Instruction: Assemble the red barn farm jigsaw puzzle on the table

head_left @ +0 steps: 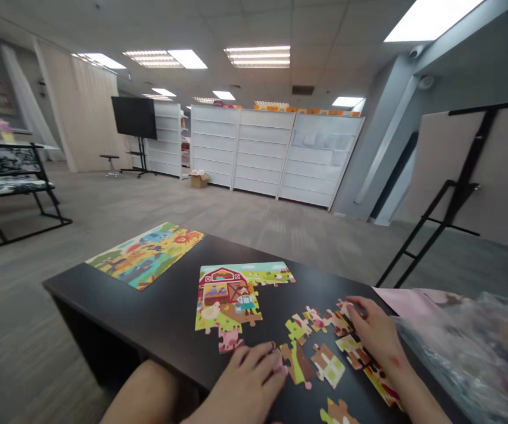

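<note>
A partly joined farm puzzle (222, 294) with a red barn lies on the dark table (148, 312). My left hand (254, 374) rests low over the table just below the puzzle's pink lower piece, fingers bent around something I cannot make out, with a bit of pink showing by the fingertips. To the right, my right hand (371, 327) has its thumb and fingers on a puzzle piece (344, 307) at the top of the loose group. Between the hands lie several loose pieces, among them a brown and green one (328, 365).
A finished animal puzzle (148, 253) lies at the table's far left. Crumpled clear plastic (470, 347) and a pink sheet (408, 300) cover the right edge. Beyond stand an easel board (478, 171), white shelves (262, 153), a black screen (134, 118) and a bench (10, 185).
</note>
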`<state>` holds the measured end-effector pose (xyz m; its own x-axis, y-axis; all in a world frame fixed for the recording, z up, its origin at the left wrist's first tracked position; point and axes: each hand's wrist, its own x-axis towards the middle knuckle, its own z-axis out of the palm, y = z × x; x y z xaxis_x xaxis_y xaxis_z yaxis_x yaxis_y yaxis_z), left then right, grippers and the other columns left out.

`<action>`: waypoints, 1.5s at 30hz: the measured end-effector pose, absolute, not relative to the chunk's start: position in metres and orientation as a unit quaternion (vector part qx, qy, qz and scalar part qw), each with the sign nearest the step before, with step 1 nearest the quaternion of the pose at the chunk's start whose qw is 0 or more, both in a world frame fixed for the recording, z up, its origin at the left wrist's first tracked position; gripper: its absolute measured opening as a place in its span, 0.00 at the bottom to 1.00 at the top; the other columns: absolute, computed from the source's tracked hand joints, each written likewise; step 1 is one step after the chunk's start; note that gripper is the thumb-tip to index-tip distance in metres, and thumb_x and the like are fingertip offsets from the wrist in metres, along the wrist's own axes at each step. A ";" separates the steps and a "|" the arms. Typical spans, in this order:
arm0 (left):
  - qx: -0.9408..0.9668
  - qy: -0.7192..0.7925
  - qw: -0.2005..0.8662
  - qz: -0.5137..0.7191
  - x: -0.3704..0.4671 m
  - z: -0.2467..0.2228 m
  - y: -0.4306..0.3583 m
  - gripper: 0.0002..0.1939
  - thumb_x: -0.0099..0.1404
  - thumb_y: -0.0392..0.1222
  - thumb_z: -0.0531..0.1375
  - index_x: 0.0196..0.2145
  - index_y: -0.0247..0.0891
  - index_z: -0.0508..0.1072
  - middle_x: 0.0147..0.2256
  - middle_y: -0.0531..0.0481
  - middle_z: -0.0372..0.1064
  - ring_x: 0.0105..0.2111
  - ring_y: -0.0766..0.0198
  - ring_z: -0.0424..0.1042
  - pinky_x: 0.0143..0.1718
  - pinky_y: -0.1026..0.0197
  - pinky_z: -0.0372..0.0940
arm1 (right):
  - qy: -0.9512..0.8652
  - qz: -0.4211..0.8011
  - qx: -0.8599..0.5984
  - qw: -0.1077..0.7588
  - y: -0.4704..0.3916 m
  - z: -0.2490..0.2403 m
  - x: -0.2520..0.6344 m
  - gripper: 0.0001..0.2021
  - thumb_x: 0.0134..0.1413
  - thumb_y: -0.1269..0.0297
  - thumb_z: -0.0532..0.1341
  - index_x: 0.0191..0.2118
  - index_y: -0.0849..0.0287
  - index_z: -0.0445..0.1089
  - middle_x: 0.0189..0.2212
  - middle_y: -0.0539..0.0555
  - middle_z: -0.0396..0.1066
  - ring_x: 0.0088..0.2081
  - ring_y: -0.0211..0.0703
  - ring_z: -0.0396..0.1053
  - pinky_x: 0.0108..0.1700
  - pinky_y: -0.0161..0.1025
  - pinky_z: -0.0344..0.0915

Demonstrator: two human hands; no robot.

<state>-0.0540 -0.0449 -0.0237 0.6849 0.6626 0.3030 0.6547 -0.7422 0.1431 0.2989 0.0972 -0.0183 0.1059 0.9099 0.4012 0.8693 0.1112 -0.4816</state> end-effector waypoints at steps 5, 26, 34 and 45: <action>0.903 0.366 -0.042 0.222 -0.038 -0.067 -0.049 0.11 0.76 0.43 0.56 0.54 0.51 0.71 0.51 0.52 0.76 0.51 0.55 0.73 0.46 0.58 0.68 | -0.657 0.042 -0.678 0.327 0.092 -0.013 0.303 0.23 0.50 0.47 0.52 0.40 0.57 0.76 0.42 0.61 0.78 0.42 0.58 0.75 0.44 0.50 0.69; 0.790 0.508 0.191 0.286 -0.077 -0.011 -0.010 0.08 0.60 0.36 0.70 0.38 0.45 0.79 0.49 0.49 0.72 0.50 0.52 0.69 0.54 0.51 0.61 | -0.671 0.066 -0.658 0.336 0.086 -0.010 0.294 0.22 0.55 0.49 0.51 0.40 0.57 0.75 0.42 0.61 0.78 0.42 0.55 0.76 0.47 0.49 0.70; 0.792 0.534 0.142 0.260 -0.079 0.002 -0.017 0.10 0.63 0.35 0.65 0.39 0.49 0.80 0.49 0.48 0.70 0.52 0.48 0.68 0.58 0.41 0.59 | -0.804 0.115 -0.516 0.274 0.048 0.014 0.239 0.13 0.63 0.56 0.55 0.41 0.53 0.77 0.46 0.56 0.76 0.51 0.50 0.72 0.57 0.46 0.64; 0.832 0.499 0.048 0.237 -0.091 -0.032 -0.014 0.27 0.59 0.28 0.59 0.53 0.52 0.73 0.50 0.46 0.68 0.50 0.49 0.69 0.53 0.48 0.67 | -0.902 0.207 -0.330 0.185 0.031 0.018 0.124 0.22 0.44 0.69 0.67 0.50 0.53 0.73 0.47 0.54 0.71 0.48 0.49 0.69 0.51 0.43 0.65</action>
<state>-0.0910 -0.0141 -0.0323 0.3896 0.8537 0.3456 0.8078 -0.4970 0.3170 0.1241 0.0309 0.0178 -0.7141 0.6714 0.1984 0.5180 0.6973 -0.4953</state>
